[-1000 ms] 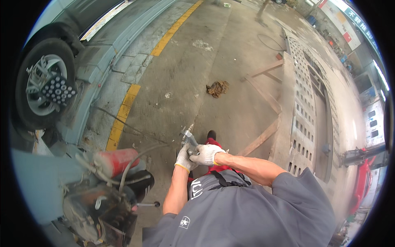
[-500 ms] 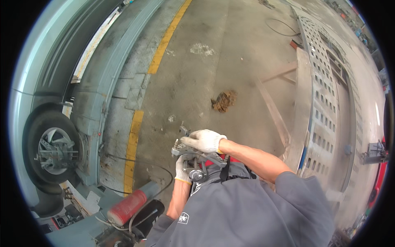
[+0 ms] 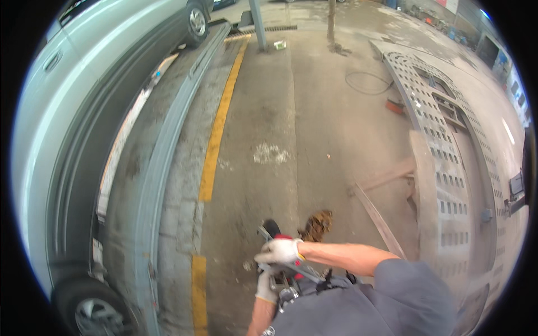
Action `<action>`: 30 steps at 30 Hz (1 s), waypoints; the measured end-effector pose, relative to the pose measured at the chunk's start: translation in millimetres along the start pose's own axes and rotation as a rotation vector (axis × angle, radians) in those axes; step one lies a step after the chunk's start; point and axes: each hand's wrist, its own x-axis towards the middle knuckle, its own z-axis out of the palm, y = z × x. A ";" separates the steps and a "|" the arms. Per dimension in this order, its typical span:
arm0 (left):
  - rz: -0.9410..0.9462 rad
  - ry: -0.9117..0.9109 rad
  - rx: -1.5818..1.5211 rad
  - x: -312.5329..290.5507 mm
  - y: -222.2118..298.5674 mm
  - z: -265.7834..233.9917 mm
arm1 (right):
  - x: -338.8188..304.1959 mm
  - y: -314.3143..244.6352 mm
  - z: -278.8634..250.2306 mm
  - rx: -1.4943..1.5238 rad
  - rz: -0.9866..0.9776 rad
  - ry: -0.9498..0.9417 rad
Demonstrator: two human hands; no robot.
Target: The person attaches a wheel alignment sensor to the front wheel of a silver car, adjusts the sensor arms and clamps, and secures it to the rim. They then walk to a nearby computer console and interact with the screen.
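- The right hand point(image 3: 278, 251), in a white glove, is curled around the gray tool point(image 3: 307, 271).
- The left hand point(image 3: 266, 287) is just below, touching the tool; its fingers are partly hidden, so I cannot tell how they close.
- The tool is in front of the gray shirt point(image 3: 364, 308).
- A dark shoe point(image 3: 271, 227) shows past the hands.
- A brown rag point(image 3: 318, 225) lies on the floor point(image 3: 258, 112) nearby.
- Far left is a car point(image 3: 61, 89); to the right, a plate with holes point(image 3: 448, 193).

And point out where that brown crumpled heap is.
In the head view, below centre, the brown crumpled heap lies on the floor right of the dark shoe, just beyond the gloved right hand.
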 end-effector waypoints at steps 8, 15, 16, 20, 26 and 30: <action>-0.100 0.018 -0.044 85.9 217.3 115.3 | 118.4 -84.3 -187.7 0.273 0.084 0.090; -0.121 -0.126 0.112 180.8 370.2 210.8 | 201.2 -90.0 -289.9 0.624 -0.088 0.471; -0.089 -0.115 0.106 200.9 387.6 229.8 | 217.1 -85.3 -311.0 0.641 -0.144 0.492; 0.014 -0.034 0.095 278.9 437.7 300.4 | 283.8 -65.9 -406.2 0.935 -0.279 0.350; 0.041 -0.101 0.057 373.8 524.3 405.6 | 349.9 -66.1 -592.6 0.734 -0.361 0.173; 0.005 -0.068 0.100 417.0 577.4 459.3 | 388.3 -79.8 -672.6 1.030 -0.359 0.033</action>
